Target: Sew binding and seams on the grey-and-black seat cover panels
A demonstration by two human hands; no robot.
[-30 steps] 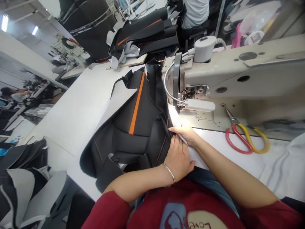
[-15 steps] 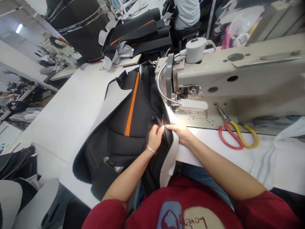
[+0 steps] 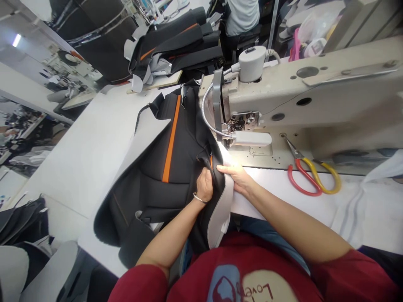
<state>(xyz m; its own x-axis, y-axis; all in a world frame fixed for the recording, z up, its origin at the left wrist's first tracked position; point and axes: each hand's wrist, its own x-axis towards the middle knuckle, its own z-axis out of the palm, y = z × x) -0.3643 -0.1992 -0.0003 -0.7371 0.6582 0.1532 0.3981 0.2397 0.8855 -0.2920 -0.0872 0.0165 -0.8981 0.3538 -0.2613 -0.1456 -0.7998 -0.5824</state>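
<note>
A black seat cover [image 3: 157, 197] with an orange stripe [image 3: 171, 144] and pale grey backing lies in folds on the white table, its far edge beside the sewing machine [image 3: 283, 92]. My left hand [image 3: 204, 184] is closed on a fold of the cover, fingers curled under and out of sight. On the cover's right edge, my right hand [image 3: 237, 176] grips with the thumb on top and the other fingers beneath. A short orange strip [image 3: 211, 162] shows in the fold just beyond my hands. The machine's needle area is partly hidden behind a white lamp [image 3: 252, 138].
Scissors [image 3: 304, 163] with red and yellow handles lie on the machine bed's front edge. White cloth [image 3: 374, 205] covers the right side of the table [image 3: 85, 138]. Stacked black covers [image 3: 185, 46] stand at the back, near a seated person [image 3: 242, 16].
My left hand has slid slightly down and curled more tightly, baring more of the short orange strip. My right hand keeps its hold on the edge. The view has shifted a little.
</note>
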